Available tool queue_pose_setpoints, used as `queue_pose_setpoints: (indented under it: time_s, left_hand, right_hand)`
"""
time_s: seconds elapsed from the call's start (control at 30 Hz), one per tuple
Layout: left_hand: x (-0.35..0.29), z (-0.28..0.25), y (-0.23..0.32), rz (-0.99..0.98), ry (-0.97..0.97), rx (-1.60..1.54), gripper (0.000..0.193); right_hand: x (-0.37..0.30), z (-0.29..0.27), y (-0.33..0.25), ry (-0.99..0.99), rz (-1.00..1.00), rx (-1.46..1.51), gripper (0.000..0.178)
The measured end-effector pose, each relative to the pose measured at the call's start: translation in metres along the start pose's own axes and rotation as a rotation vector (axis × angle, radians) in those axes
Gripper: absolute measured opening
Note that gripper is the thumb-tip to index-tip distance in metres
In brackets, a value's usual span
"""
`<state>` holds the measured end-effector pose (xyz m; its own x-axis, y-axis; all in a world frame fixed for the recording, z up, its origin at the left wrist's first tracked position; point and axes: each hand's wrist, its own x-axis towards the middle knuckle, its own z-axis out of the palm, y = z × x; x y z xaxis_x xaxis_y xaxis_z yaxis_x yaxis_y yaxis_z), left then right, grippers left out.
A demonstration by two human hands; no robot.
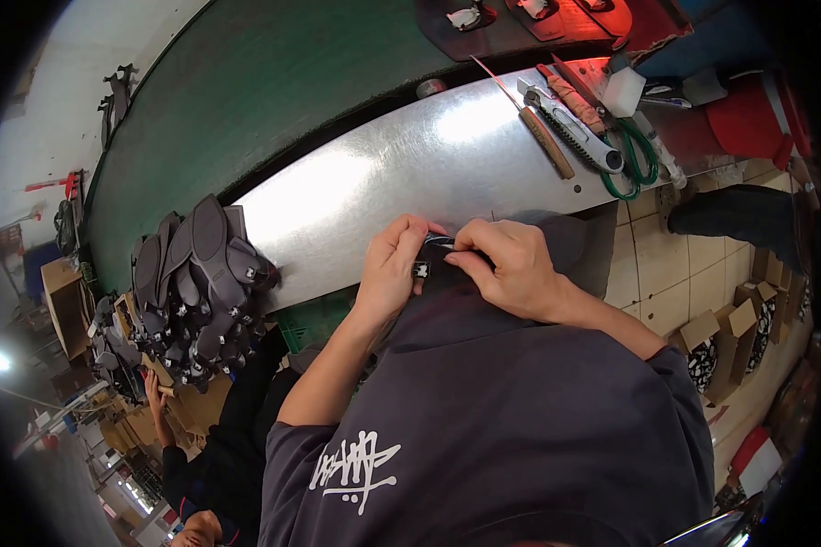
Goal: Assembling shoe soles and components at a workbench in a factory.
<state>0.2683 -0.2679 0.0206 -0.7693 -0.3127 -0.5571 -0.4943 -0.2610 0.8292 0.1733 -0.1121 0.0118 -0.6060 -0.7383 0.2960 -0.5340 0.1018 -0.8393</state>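
Observation:
Close to my chest, at the near edge of the metal worktop, both hands meet around a small dark strap-like piece point(439, 243). My left hand point(394, 269) has its fingers closed on the piece's left side. A small black square part with a white mark point(420, 270) shows beside that hand. On the other side, my right hand point(506, 264) pinches the same piece between thumb and fingers. Much of the piece is hidden by my fingers and blends with my dark shirt, so its exact kind cannot be told.
Left on the worktop point(328, 196) lies a pile of dark grey padded pieces point(205, 246). Far right are a wooden-handled awl point(547, 144), a utility knife point(579, 132) and green-handled scissors point(646, 150). A co-worker point(219, 465) is at lower left; another person's leg point(734, 219) is right.

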Motion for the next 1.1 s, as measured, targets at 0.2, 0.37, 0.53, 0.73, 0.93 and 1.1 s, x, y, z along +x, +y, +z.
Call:
queue_pose_setpoints:
  time_s: [0.2, 0.37, 0.53, 0.73, 0.93, 1.1]
  left_hand:
    - [0.004, -0.002, 0.002, 0.002, -0.042, 0.028, 0.023]
    - [-0.005, -0.018, 0.007, 0.014, -0.062, 0.164, 0.021]
    - [0.006, -0.015, -0.016, 0.246, -0.179, 0.21, 0.024]
    - [-0.014, -0.023, -0.021, 0.038, -0.229, 0.061, 0.019]
    - [-0.027, -0.027, -0.014, 0.128, -0.236, 0.104, 0.019]
    - [-0.021, -0.032, -0.003, 0.184, -0.335, 0.217, 0.025]
  right_hand:
    - [0.004, -0.001, 0.001, -0.043, 0.168, 0.131, 0.017]
    - [0.014, 0.007, -0.007, -0.127, 0.326, 0.26, 0.016]
    - [-0.009, 0.011, -0.003, -0.084, 0.463, 0.369, 0.014]
    - [-0.015, 0.016, -0.02, -0.106, 0.652, 0.517, 0.016]
    - [-0.013, 0.011, 0.001, -0.318, 0.723, 0.676, 0.011]
    - [-0.007, 0.002, -0.008, -0.432, 0.674, 0.685, 0.011]
